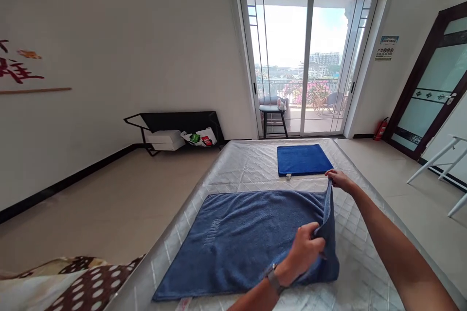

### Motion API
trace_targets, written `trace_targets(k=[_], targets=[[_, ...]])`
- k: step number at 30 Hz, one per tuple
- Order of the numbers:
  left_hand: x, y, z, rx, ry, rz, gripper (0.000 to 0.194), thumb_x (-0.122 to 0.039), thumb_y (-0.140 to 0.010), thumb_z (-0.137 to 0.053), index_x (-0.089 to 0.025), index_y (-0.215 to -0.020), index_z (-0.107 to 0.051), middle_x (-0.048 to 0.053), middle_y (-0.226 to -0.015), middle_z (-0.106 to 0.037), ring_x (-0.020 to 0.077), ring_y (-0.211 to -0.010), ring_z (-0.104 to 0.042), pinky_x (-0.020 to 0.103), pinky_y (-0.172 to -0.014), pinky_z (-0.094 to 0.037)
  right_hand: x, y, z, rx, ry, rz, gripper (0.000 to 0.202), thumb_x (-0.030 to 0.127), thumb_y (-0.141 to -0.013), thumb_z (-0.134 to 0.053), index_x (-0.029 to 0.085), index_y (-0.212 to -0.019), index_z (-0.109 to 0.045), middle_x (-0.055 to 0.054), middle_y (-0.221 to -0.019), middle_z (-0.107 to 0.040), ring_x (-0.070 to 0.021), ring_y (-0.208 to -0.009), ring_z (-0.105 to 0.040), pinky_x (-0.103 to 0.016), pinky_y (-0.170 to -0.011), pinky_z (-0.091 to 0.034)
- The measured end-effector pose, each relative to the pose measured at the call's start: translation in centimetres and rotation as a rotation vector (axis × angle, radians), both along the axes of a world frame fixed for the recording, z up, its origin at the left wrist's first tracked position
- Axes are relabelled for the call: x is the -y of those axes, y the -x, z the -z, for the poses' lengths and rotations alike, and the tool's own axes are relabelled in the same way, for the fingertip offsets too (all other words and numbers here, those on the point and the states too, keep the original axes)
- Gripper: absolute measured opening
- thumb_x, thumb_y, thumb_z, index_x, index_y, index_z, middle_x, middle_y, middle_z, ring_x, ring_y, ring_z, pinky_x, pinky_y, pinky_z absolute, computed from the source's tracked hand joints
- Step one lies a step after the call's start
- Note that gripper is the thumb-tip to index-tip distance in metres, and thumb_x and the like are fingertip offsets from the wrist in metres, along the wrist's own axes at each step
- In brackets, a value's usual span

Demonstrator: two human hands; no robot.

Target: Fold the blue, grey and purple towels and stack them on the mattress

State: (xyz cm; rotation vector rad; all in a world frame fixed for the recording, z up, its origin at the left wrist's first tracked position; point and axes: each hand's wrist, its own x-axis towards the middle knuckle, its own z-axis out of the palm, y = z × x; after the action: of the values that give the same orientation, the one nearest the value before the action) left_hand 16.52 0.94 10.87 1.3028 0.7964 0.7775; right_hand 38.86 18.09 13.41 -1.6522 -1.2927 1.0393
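A greyish-blue towel lies spread on the white quilted mattress, with embossed lettering near its left side. My left hand, with a watch on the wrist, is closed on the towel's right edge about midway along and lifts it a little. Farther off, my right hand pinches the towel's far right corner, raised above the mattress. Between the two hands the edge stands up in a fold. Just beyond lies a folded bright blue towel with a small white tag, close to my right fingertips.
Brown polka-dot fabric lies at the lower left beside the mattress. By the wall, a black-framed piece of furniture holds white boxes and a printed bag. A dark stool stands by the sliding door; white metal legs are at right.
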Motion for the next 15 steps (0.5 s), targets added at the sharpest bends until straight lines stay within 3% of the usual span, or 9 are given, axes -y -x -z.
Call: trace_targets(k=[4,9,12,15], targets=[[2.0,8.9,-0.8,0.145,0.151,-0.260,0.014,-0.032,-0.063,-0.061,-0.017,-0.063,-0.059,-0.007,-0.052,-0.048,0.0111,-0.048,-0.051,0.025,-0.049,-0.048,-1.8,8.4,-2.1,-0.016,-0.069,-0.242,0.014,0.028,-0.077,-0.061,0.017,-0.071,-0.066,0.004,-0.055,-0.055,-0.0080,-0.050,-0.050,-0.018,-0.049,-0.041],[5.8,19.3,0.2,0.164,0.264,-0.880,0.028,-0.040,-0.056,-0.069,-0.018,-0.073,-0.067,-0.001,-0.063,-0.065,0.0184,-0.060,-0.063,0.029,-0.053,-0.053,-3.6,23.5,-3.2,0.033,-0.205,-0.550,0.022,0.024,-0.086,-0.055,0.019,-0.095,-0.074,0.000,-0.074,-0.070,-0.0116,-0.068,-0.064,-0.022,-0.066,-0.052],[7.7,24.7,0.9,0.018,0.213,-1.125,0.036,-0.052,-0.059,-0.068,-0.018,-0.071,-0.068,0.004,-0.071,-0.071,0.0257,-0.071,-0.068,0.035,-0.060,-0.057,-3.7,32.7,-2.7,0.162,-0.280,-0.685,0.026,0.018,-0.085,-0.057,0.022,-0.105,-0.073,0.001,-0.084,-0.073,-0.0130,-0.078,-0.066,-0.024,-0.076,-0.052],[9.0,29.4,2.1,-0.332,0.130,-1.272,0.042,-0.060,-0.063,-0.061,-0.021,-0.076,-0.070,0.008,-0.085,-0.076,0.0328,-0.090,-0.070,0.041,-0.076,-0.058,-3.2,39.8,-1.2,0.351,-0.355,-0.758,0.025,0.015,-0.085,-0.058,0.025,-0.100,-0.074,0.001,-0.094,-0.073,-0.0155,-0.093,-0.065,-0.026,-0.088,-0.048]])
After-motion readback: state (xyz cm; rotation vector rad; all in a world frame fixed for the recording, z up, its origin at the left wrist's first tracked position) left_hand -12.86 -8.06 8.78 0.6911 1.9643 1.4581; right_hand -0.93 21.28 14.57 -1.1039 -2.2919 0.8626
